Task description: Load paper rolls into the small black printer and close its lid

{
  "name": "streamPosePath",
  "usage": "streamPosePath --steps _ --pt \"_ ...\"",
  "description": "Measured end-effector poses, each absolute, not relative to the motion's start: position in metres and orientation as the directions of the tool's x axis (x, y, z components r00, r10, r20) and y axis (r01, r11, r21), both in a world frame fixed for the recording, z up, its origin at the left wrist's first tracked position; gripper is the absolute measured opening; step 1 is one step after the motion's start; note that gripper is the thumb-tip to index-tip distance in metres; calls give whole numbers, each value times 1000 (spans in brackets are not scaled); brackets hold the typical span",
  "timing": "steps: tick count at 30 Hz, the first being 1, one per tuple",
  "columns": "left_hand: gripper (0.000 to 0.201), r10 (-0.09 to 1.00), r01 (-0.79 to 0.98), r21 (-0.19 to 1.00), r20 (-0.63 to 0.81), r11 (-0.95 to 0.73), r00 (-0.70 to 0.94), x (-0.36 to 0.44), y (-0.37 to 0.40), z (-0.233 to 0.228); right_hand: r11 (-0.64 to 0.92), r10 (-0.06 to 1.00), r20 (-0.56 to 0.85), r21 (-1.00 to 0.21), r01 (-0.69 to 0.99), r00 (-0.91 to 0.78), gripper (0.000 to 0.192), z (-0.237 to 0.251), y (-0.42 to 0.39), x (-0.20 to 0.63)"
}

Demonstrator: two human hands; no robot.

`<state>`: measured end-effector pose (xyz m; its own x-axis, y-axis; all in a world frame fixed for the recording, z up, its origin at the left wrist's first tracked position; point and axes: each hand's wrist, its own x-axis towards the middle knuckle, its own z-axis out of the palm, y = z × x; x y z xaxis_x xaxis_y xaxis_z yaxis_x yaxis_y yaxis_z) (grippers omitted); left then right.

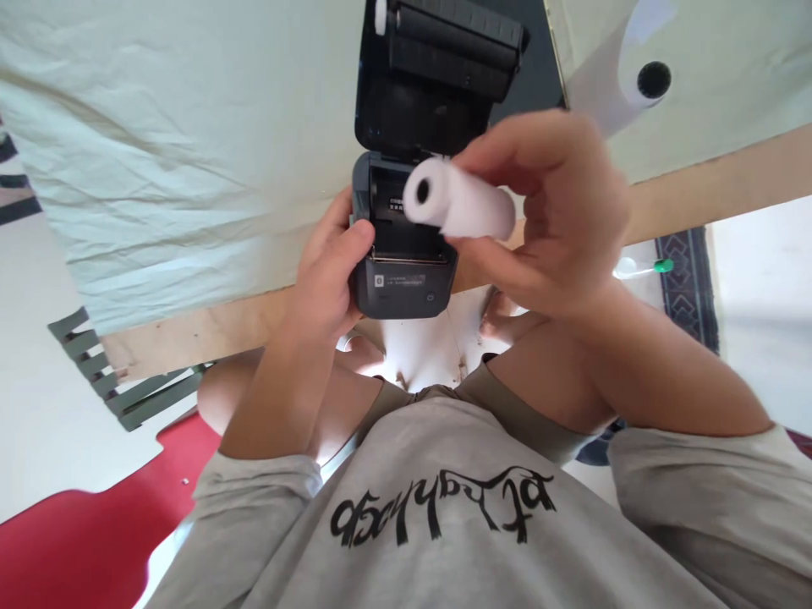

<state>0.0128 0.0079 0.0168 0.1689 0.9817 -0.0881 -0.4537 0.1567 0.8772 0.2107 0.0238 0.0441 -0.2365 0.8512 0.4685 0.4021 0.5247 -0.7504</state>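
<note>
My left hand (333, 262) grips the left side of a dark portable label printer (406, 288), thumb over its edge. The printer's lid (437, 76) is swung up, showing its roller and the inner paper bay. Between the thumb and fingers of my right hand (549, 203) is a small white paper roll (479, 207) with a dark core hole. It is held over the right part of the bay and hides some of it. I cannot tell whether the roll touches the printer.
On the cloth-covered table (190, 169) at the upper right lies another white paper roll (609, 85) with a black core. A dark flat object (533, 68) lies behind the lid. The table's wooden edge (190, 338) runs just above my knees. A red chair (114, 524) stands at lower left.
</note>
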Motion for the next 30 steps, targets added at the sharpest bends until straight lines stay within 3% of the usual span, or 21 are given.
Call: streamPosePath --steps 4,7,10,15,20,24,27,30 --pt "25 982 -421 894 -86 151 169 13 7 17 608 794 480 -602 518 -373 12 44 25 195" --pt "29 980 -368 915 -110 165 167 12 8 15 718 692 590 -501 483 -416 19 41 29 186" --pt "32 975 -360 916 -115 179 192 10 8 12 741 665 619 -483 466 -417 24 38 33 182" --pt "30 973 -349 916 -143 199 180 10 7 13 708 705 552 -510 488 -446 12 36 34 182" --pt "32 972 -326 925 -141 197 188 9 8 14 771 617 668 -410 487 -415 6 38 29 182" --pt "38 971 -350 924 -78 155 225 7 7 8 841 527 667 -322 434 -526 9 36 20 183" --pt "64 974 -344 933 -30 108 226 7 6 4 872 487 647 -335 356 -586 17 30 20 184" --pt "84 971 -304 949 -10 84 238 7 6 2 853 521 726 -420 311 -448 19 25 25 188"
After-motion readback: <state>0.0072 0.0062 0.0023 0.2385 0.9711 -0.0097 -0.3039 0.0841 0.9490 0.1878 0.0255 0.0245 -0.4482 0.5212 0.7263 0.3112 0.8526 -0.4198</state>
